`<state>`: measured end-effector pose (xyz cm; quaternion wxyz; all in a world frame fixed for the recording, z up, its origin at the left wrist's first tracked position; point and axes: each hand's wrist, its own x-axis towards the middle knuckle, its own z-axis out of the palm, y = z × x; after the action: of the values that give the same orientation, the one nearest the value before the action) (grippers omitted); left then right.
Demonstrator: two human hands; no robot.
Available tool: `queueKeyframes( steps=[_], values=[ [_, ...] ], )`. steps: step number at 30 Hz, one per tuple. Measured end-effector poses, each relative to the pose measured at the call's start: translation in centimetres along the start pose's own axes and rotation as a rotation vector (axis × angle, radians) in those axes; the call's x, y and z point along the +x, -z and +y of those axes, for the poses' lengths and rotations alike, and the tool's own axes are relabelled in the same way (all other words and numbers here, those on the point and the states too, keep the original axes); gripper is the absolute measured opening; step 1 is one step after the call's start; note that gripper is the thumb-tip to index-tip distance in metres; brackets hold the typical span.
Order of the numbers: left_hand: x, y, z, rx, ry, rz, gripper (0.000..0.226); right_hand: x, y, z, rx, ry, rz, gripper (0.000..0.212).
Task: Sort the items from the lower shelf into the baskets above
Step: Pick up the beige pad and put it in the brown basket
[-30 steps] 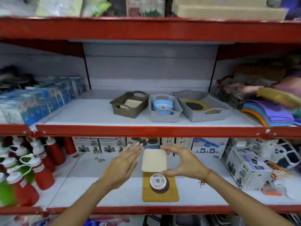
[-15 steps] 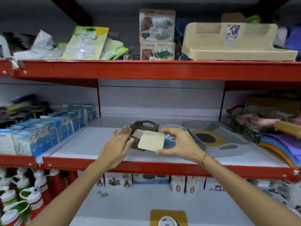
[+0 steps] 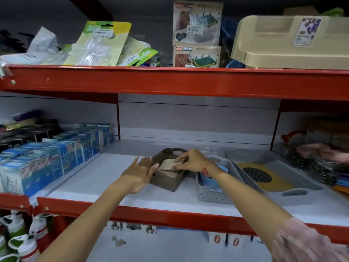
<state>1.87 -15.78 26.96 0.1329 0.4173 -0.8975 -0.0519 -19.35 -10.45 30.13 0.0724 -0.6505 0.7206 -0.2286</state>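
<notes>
1. Your right hand (image 3: 190,160) pinches the beige pad (image 3: 168,164), tilted over the brown basket (image 3: 166,181).
2. Your left hand (image 3: 138,174) lies open and flat against that basket's left side.
3. The pad is flat, rectangular, plain beige.

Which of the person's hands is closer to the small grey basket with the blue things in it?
The right hand: it is over the brown basket, right beside the small grey basket. The left hand rests against the brown basket's far side.

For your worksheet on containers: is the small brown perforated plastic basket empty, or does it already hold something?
Not empty. The small brown perforated plastic basket holds a beige card, and the right hand is laying another beige card on top.
</notes>
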Motion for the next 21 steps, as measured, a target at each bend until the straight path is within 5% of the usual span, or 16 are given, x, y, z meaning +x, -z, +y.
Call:
queueKeyframes(
  steps=[11,21],
  values=[
    [0.3,-0.5,-0.5,0.016,-0.041,-0.007,0.058,-0.7,-0.2,-1.4,-0.230,-0.009,-0.152,0.032],
    [-6.0,-0.9,5.1,-0.195,-0.339,0.545,0.047,-12.1,-0.9,-2.9,0.191,0.402,0.721,0.017]
  ],
)
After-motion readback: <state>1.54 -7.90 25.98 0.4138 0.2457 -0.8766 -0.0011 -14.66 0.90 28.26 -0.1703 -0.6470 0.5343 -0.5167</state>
